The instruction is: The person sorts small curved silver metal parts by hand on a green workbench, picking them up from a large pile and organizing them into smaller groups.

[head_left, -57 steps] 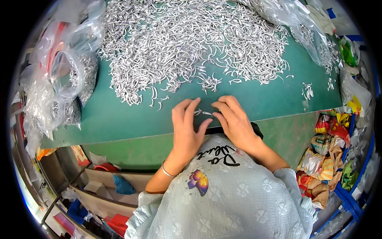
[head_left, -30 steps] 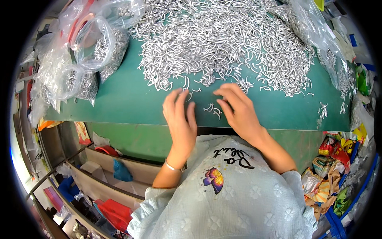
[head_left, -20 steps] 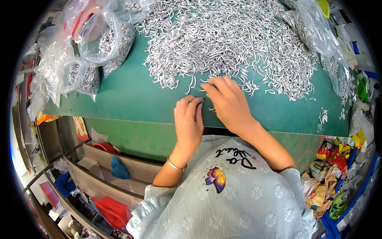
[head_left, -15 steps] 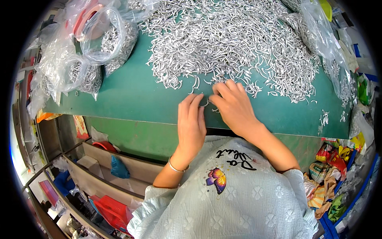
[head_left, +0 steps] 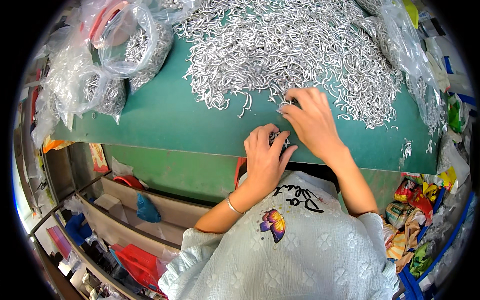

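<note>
Many small silvery curved metal pieces (head_left: 260,55) lie heaped on the green tabletop (head_left: 165,120). Close to the table's front edge, my left hand (head_left: 265,157) is curled over several of these pieces (head_left: 278,141), which show between its thumb and fingers. My right hand (head_left: 314,120) is farther forward and to the right, at the near fringe of the heap. Its thumb and fingers are bent toward each other by some loose pieces; what lies between them is mostly hidden.
Clear plastic bags (head_left: 150,50) filled with metal pieces stand at the left, by a pink basket (head_left: 106,25). Another clear bag (head_left: 400,45) borders the heap on the right. Below the table's left side are a wooden trough (head_left: 170,230) and a red crate (head_left: 140,265).
My right hand has moved right and slightly forward along the heap's edge. My left hand has shifted right and nearer to me, and curled over pieces that now show in it.
</note>
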Demonstrator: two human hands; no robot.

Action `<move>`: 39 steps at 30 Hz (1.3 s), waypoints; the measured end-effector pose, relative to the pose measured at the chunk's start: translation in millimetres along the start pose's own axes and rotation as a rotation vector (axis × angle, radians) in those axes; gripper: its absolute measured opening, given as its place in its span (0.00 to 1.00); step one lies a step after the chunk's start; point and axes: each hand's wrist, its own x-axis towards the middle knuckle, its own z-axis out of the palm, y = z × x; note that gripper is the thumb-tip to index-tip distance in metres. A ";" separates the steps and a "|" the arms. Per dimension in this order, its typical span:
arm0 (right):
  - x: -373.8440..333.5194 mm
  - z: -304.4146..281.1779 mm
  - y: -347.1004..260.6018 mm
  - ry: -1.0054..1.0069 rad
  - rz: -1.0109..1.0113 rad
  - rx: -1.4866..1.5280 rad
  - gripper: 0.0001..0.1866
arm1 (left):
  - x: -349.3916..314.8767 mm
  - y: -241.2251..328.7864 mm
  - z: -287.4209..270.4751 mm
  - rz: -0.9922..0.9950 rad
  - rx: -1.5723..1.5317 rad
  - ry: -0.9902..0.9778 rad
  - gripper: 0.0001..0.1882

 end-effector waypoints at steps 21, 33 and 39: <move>-97.5 -59.3 23.2 0.262 0.498 -0.217 0.12 | 5.6 -14.1 -9.2 -0.060 0.079 0.072 0.15; -82.0 -25.2 -12.5 0.077 0.206 0.120 0.10 | 7.4 4.6 -2.6 -0.010 0.056 0.077 0.17; -56.0 1.4 -22.7 0.210 0.188 0.287 0.18 | -4.1 6.3 -8.0 -0.002 -0.011 0.067 0.15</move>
